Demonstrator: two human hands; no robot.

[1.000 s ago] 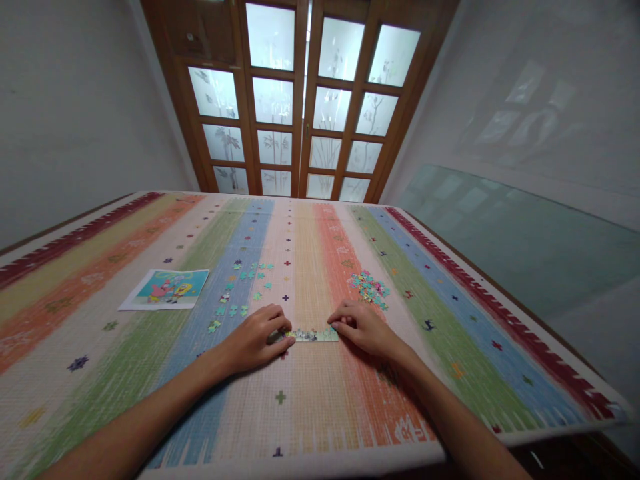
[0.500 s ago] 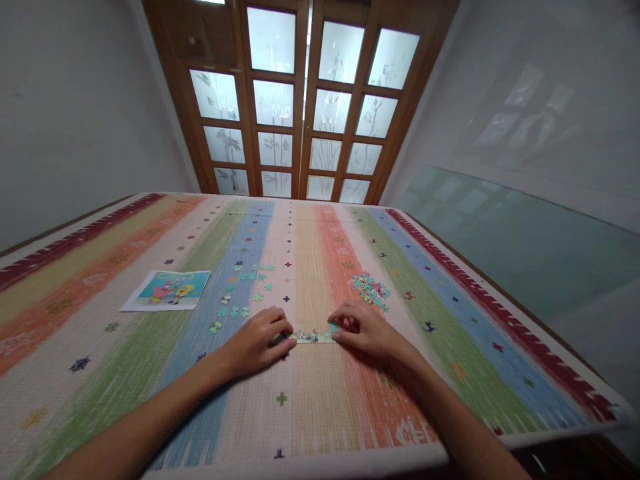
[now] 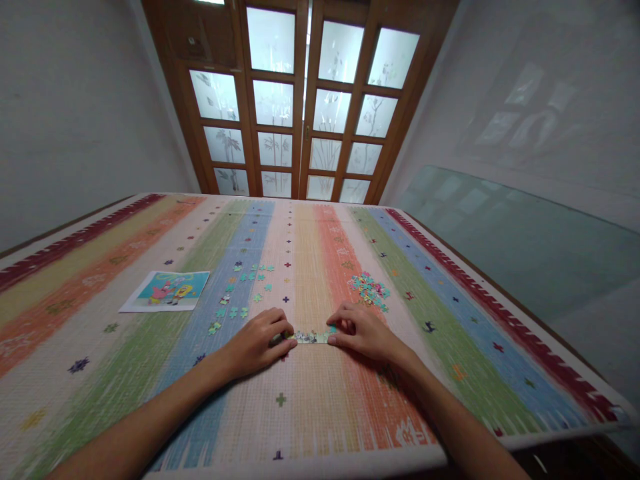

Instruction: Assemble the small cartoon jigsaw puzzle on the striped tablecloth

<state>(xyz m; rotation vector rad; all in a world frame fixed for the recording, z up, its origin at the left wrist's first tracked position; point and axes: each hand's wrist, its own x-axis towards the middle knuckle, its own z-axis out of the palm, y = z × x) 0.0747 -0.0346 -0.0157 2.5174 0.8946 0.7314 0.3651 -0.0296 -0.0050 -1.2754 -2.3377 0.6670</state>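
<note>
A short strip of joined jigsaw pieces [image 3: 311,337] lies flat on the striped tablecloth between my hands. My left hand [image 3: 265,339] is closed at its left end, thumb and fingertips gripping the edge. At the other end my right hand [image 3: 364,332] pinches a teal puzzle piece [image 3: 332,329] against the strip; the fingers cover most of that piece. Beyond my right hand sits a heap of loose puzzle pieces [image 3: 370,289]. Several teal pieces [image 3: 243,276] are spread out past my left hand.
On the left lies a printed cartoon picture [image 3: 173,291] with a pink and a yellow figure. The striped tablecloth [image 3: 310,400] covers the large table. Wooden glass-paned doors [image 3: 301,133] stand behind its far edge, and a pale glass panel [image 3: 525,233] leans along the right wall.
My right hand has shifted slightly left, bringing the teal piece closer against the strip's right end. The left hand has stayed nearly still.
</note>
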